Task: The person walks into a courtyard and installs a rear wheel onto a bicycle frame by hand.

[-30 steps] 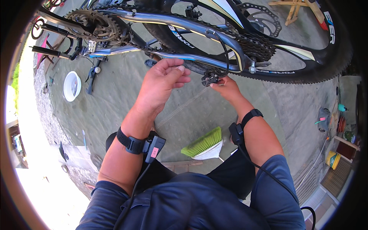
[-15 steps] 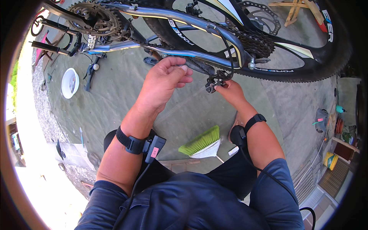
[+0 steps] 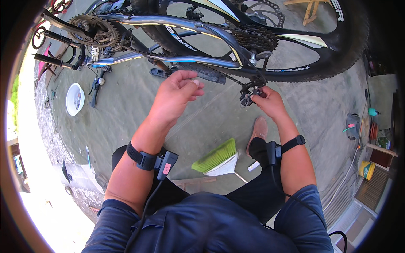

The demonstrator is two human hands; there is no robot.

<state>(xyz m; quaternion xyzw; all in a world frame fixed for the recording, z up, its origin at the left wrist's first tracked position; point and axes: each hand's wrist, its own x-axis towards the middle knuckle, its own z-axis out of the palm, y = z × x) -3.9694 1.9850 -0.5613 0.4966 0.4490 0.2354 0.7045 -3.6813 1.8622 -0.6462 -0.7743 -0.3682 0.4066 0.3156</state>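
Observation:
Across the top lies a bicycle with a blue and silver frame, its rear cassette and black rear wheel to the right. My right hand grips the black rear derailleur, thumb and fingers closed on it, below the wheel's hub. A chain runs from the derailleur toward the left. My left hand hovers left of the derailleur, apart from it. Its thumb is pressed to the curled fingers; anything between them is too small to make out.
A green-bristled broom lies near my legs. The white basin stands on the floor at left, beside a dark handlebar with a bell. Far right are a yellow bucket and a hose. A wooden stand is behind the wheel.
The bicycle has shifted left in view. My right hand has drawn the derailleur rightward, away from the frame. My left hand keeps nearly the same place.

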